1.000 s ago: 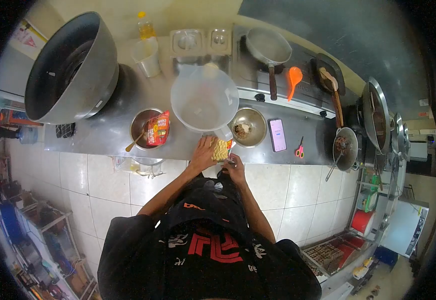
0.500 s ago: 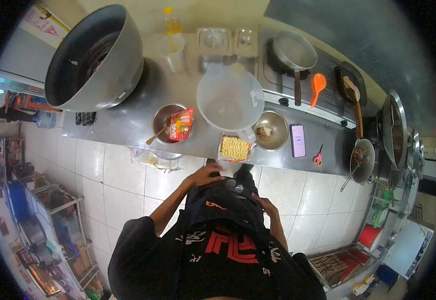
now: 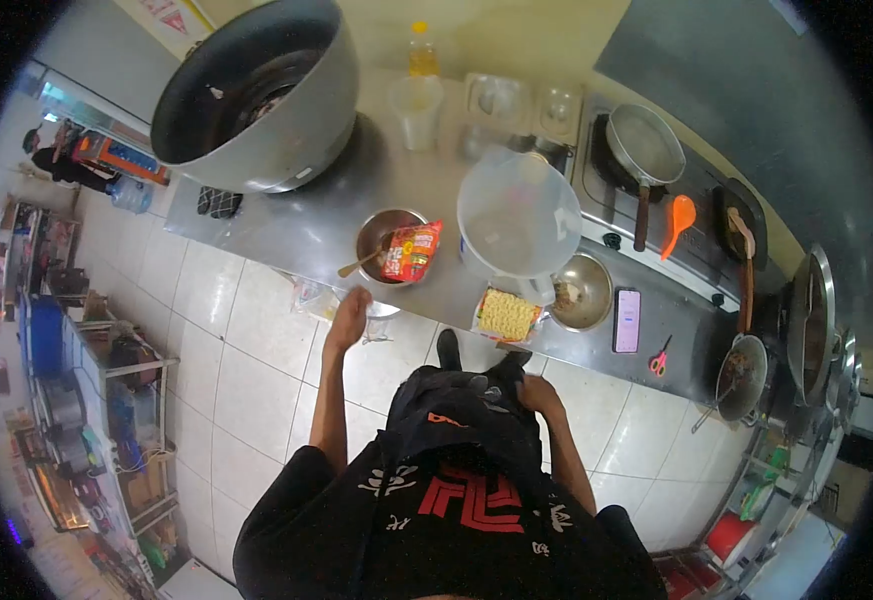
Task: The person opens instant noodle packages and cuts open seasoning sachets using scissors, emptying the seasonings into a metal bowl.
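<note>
My left hand (image 3: 350, 318) is raised in front of the counter's front edge, just below a steel bowl (image 3: 364, 238). Its fingers look loosely stretched, and nothing shows in them. In that bowl lie a wooden-handled spoon (image 3: 356, 266) and a red noodle packet (image 3: 412, 252), which leans over the rim. My right hand (image 3: 538, 395) hangs beside my black apron, near my thigh; its fingers are too unclear to read. A block of dry noodles (image 3: 507, 315) rests on its opened wrapper at the counter edge. Behind it stands a large translucent plastic jug (image 3: 518, 222).
Right of the noodles are another steel bowl (image 3: 596, 292), a phone (image 3: 627, 321) and scissors (image 3: 660, 357). A saucepan (image 3: 646, 145) and an orange ladle (image 3: 677, 225) are on the stove. A big grey pot (image 3: 256, 130) fills the counter's left. Shelves (image 3: 121, 400) stand at left.
My left hand has moved from in front of my apron to the left and up toward the steel bowl. My right hand stays by my thigh. The view has shifted, moving the counter rightward.
</note>
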`<state>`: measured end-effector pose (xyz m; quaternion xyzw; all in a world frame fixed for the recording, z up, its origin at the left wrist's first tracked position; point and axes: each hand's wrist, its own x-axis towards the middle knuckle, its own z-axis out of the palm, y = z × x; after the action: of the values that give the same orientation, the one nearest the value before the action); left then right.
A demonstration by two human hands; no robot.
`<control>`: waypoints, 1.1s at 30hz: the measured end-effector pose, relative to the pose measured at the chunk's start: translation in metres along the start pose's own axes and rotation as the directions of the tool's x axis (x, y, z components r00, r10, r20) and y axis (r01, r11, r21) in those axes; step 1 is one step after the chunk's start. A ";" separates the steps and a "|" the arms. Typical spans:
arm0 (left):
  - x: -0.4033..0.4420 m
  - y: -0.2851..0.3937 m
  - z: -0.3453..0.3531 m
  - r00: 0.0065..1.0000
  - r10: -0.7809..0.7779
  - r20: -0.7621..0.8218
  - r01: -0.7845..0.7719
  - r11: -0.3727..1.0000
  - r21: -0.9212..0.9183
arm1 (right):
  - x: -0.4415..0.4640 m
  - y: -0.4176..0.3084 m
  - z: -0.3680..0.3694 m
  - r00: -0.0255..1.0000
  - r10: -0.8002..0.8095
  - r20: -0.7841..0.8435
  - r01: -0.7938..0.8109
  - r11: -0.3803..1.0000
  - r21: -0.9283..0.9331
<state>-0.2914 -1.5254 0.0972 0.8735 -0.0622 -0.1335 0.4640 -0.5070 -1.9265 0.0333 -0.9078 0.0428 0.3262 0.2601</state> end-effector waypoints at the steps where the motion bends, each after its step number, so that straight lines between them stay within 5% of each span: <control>1: 0.009 0.006 -0.010 1.000 0.002 -0.008 -0.002 1.000 0.009 | -0.009 -0.085 -0.069 0.998 -0.066 0.005 0.066 0.997 0.032; 3: 0.025 0.028 -0.022 0.896 0.280 -0.346 -0.276 0.959 0.060 | 0.020 -0.152 -0.089 0.913 -0.257 -0.317 0.348 0.895 0.278; 6: 0.047 0.056 -0.016 0.807 0.503 -0.309 -0.472 0.864 0.175 | 0.084 -0.233 -0.118 0.851 -0.082 -0.518 0.214 0.956 0.201; 8: 0.054 0.063 -0.010 0.856 0.475 -0.203 -0.443 0.878 0.182 | 0.135 -0.226 -0.097 0.883 -0.085 -0.462 0.253 0.915 0.315; 10: 0.068 0.026 0.012 0.910 0.359 -0.207 -0.199 0.816 0.542 | 0.172 -0.242 -0.098 0.902 -0.142 -0.408 0.346 0.803 0.486; 11: 0.083 0.013 0.013 0.998 0.023 -0.058 0.018 0.781 0.624 | 0.180 -0.238 -0.098 0.950 -0.175 -0.258 0.292 0.791 0.538; 12: 0.073 0.019 0.025 0.939 -0.043 -0.340 0.273 0.692 0.668 | 0.148 -0.259 -0.118 0.968 -0.157 -0.196 0.247 0.741 0.624; 14: 0.072 0.016 0.027 0.882 -0.080 -0.465 0.369 0.731 0.574 | 0.157 -0.248 -0.108 0.945 -0.237 -0.224 0.322 0.583 0.746; 16: 0.062 0.017 0.022 0.937 -0.075 -0.342 0.277 0.756 0.594 | 0.163 -0.240 -0.107 0.908 -0.246 -0.340 0.417 0.616 0.668; 18: 0.055 0.019 0.022 0.907 -0.075 -0.415 0.298 0.811 0.504 | 0.155 -0.239 -0.116 0.888 -0.242 -0.390 0.450 0.626 0.637; 20: 0.038 0.006 0.020 0.880 -0.074 -0.470 0.297 0.857 0.421 | 0.123 -0.249 -0.125 0.720 -0.392 -0.573 0.680 0.562 0.471; 22: 0.031 -0.012 0.013 0.802 -0.191 -0.566 0.178 0.981 -0.079 | 0.089 -0.259 -0.147 0.705 -0.399 -0.587 0.684 0.601 0.413; 24: 0.021 -0.016 -0.003 0.818 -0.169 -0.549 0.080 0.980 -0.182 | 0.066 -0.263 -0.164 0.687 -0.407 -0.602 0.687 0.635 0.354; 26: 0.024 -0.036 -0.002 0.689 -0.276 -0.670 0.010 0.928 -0.372 | 0.051 -0.256 -0.167 0.541 -0.475 -0.694 0.692 0.720 0.047; 31: 0.062 -0.068 0.016 0.642 -0.365 -0.674 0.129 0.918 -0.375 | 0.026 -0.253 -0.157 0.575 -0.490 -0.655 0.699 0.711 0.082; 33: 0.080 -0.084 0.032 0.726 -0.298 -0.620 0.139 0.946 -0.292 | 0.017 -0.256 -0.145 0.600 -0.460 -0.654 0.683 0.721 0.120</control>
<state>-0.2253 -1.5220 -0.0032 0.8069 0.2240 0.1215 0.5329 -0.3474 -1.7769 0.2313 -0.8613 -0.1197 -0.0844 0.4865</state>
